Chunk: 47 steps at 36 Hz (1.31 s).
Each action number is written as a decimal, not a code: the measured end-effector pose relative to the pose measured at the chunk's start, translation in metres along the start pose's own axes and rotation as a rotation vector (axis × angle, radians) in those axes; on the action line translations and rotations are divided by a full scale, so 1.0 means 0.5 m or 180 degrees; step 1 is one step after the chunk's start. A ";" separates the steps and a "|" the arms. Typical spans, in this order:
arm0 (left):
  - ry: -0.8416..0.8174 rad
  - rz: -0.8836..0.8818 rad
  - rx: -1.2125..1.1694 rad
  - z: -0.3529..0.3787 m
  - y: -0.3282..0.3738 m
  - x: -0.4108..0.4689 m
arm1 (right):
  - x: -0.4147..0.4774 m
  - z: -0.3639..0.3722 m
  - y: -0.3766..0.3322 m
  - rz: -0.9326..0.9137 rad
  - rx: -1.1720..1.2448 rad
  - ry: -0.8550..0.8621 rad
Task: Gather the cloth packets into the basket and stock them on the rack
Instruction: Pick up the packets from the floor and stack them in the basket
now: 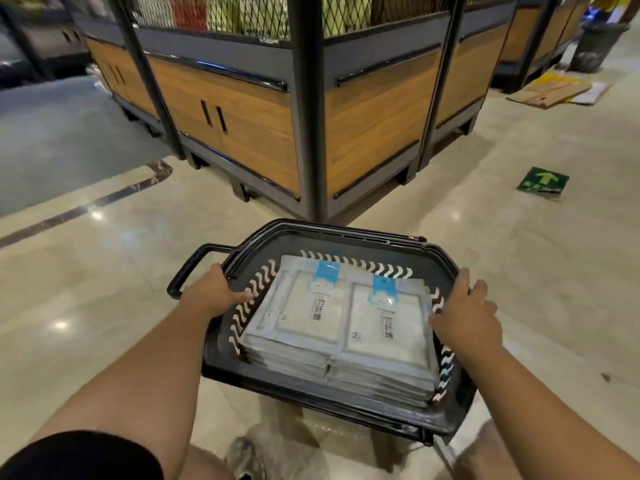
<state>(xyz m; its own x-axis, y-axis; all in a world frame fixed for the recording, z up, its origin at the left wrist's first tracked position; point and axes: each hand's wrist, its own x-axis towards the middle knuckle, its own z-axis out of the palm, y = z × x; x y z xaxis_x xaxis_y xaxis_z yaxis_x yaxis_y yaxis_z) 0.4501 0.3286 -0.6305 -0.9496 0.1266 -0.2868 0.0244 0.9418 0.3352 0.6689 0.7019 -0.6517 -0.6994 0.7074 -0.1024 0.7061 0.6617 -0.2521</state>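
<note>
Left hand [211, 289] and right hand [467, 313] each grip a side rim of the black basket [311, 393]. Two stacks of cloth packets [339, 327] lie side by side inside. Beyond it stands a wooden rack [242, 112].

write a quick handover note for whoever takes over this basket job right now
Left hand grips the basket by its left rim; right hand grips the right rim.
Cloth packets lie in two side-by-side stacks inside the basket, which is held facing a corner of the wood-panelled rack.
Done: packets appear gathered.
Left: stock them on the rack.
</note>
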 end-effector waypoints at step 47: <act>0.1207 0.0078 0.1019 -0.049 0.102 0.010 | 0.247 0.012 -0.155 -0.1518 -0.0467 -0.0123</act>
<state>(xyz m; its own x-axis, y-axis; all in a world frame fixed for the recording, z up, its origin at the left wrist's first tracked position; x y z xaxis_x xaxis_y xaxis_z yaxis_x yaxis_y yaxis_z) 0.4390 0.3694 -0.5928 -0.9929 0.0837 0.0844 0.0864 0.9959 0.0284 0.5270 0.7364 -0.6504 -0.9498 0.3097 -0.0451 0.3130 0.9391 -0.1419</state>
